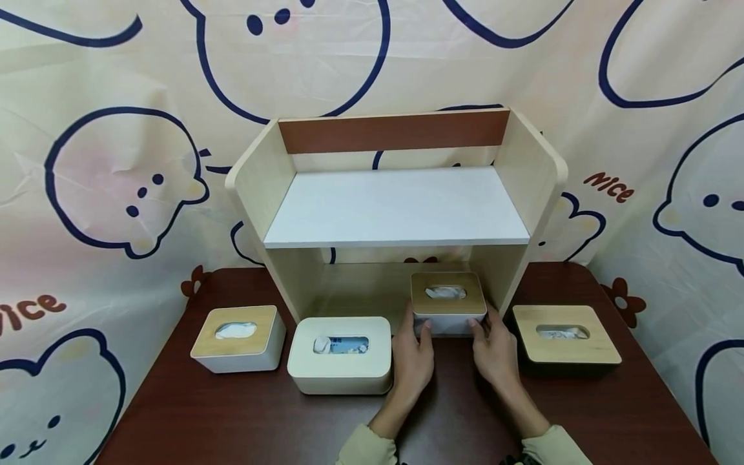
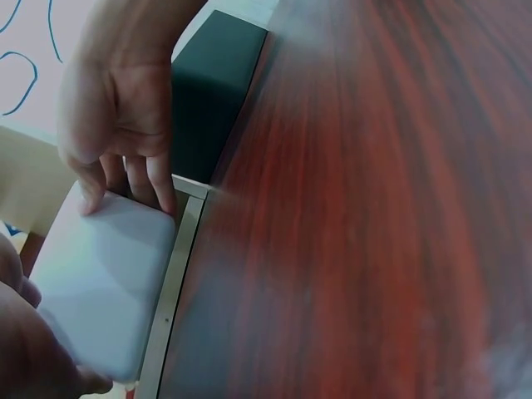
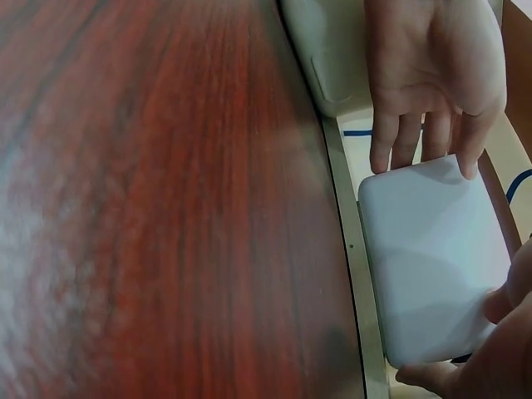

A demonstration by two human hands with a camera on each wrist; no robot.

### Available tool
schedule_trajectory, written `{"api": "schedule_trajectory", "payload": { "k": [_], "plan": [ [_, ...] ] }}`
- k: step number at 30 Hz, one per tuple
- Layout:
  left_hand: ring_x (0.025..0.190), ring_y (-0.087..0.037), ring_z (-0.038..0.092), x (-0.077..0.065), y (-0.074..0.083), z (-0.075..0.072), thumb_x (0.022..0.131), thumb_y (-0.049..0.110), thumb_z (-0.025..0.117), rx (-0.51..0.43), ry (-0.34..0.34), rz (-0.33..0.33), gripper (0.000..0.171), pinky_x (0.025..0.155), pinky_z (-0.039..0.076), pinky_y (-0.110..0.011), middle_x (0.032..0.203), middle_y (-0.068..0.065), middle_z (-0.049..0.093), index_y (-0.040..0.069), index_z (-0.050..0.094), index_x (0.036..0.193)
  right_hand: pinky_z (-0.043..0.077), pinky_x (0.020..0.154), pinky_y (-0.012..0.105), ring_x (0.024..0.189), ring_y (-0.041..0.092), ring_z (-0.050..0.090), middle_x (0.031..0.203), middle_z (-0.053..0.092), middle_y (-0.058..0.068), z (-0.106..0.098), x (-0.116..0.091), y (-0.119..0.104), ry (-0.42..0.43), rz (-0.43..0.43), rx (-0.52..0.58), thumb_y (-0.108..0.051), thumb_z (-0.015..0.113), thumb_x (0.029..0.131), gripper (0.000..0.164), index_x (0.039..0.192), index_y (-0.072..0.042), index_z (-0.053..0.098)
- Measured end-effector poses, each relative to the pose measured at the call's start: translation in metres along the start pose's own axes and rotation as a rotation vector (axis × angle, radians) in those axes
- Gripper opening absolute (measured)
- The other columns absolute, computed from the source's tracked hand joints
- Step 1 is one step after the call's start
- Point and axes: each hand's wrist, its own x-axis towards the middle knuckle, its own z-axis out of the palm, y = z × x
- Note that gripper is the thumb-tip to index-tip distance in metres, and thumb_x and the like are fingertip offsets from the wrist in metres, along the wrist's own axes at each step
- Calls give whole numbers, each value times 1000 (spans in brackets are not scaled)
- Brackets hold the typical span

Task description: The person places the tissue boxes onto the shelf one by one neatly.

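White rounded tissue box with a tan wood-look lid (image 1: 447, 307) is at the front right of the pale two-tier shelf's (image 1: 395, 200) lower bay. Left hand (image 1: 413, 358) and right hand (image 1: 496, 349) both grip it, thumbs on the front face, fingers at the sides. Step looks like positioning at the bay mouth. Next move calls for even grip, box level, right fingers clear of the side wall.

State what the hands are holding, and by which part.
A wood-topped white tissue box, held by its opposite ends: left hand at its left end, right hand at its right.
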Motion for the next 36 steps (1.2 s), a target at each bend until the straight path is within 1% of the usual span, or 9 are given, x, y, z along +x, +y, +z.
{"api": "schedule_trajectory", "payload": {
  "k": [5,8,12,15,18,22,25,29,36],
  "plan": [
    [150,-30,50,0,2,-3,105,5,65,1,-34,-12,68,118,49,-55,165,-16,49,1,36,166,47,118,62,149,46,48,168,39,30,-3,-1,0,-42,13,8,-25,56,113,70,169,2,23],
    [154,-30,46,-3,4,-7,105,10,66,10,-71,-43,73,122,46,-55,169,-16,43,2,30,168,46,120,58,151,46,46,170,34,31,-7,-5,-2,-68,16,29,-26,56,114,74,170,2,17],
    [159,-33,37,-7,11,-14,107,17,65,11,-120,-76,77,126,39,-57,174,-20,33,-1,23,170,44,121,54,154,46,42,171,31,33,-14,-15,-8,-97,-9,54,-28,55,114,77,171,2,13],
    [162,-34,32,-12,20,-20,108,20,64,-2,-145,-72,80,128,36,-59,176,-22,27,-3,19,170,43,122,59,155,48,38,173,27,32,-19,-25,-15,-110,-43,38,-31,55,114,79,172,0,11],
    [163,-34,28,-16,32,-29,109,23,64,-2,-162,-47,81,128,34,-61,177,-21,24,-3,17,170,41,121,66,157,50,34,175,23,30,-23,-36,-24,-108,-73,7,-35,57,113,83,172,-2,10],
    [165,-32,24,-22,45,-45,109,26,64,8,-177,-20,82,130,30,-61,179,-16,20,0,17,171,36,122,71,160,49,28,178,19,24,-22,-48,-35,-112,-108,4,-39,59,112,85,173,-4,11],
    [166,-29,21,-25,49,-62,109,26,65,20,-174,-19,82,132,27,-59,180,-11,18,2,18,171,37,121,71,159,49,30,177,22,23,-17,-55,-41,-115,-141,5,-39,63,110,85,172,-5,16],
    [165,-26,24,-29,47,-85,107,27,68,56,-133,-6,83,133,26,-56,179,-8,21,5,21,171,39,120,71,156,48,37,176,28,22,-7,-65,-47,-118,-170,0,-39,67,108,86,172,-5,21],
    [163,-24,31,-30,38,-121,102,23,75,136,-66,19,88,131,31,-51,177,-7,29,10,24,172,36,123,69,159,43,34,175,30,20,11,-75,-52,-172,-180,29,-42,68,106,87,171,-4,24]
  ]
}}
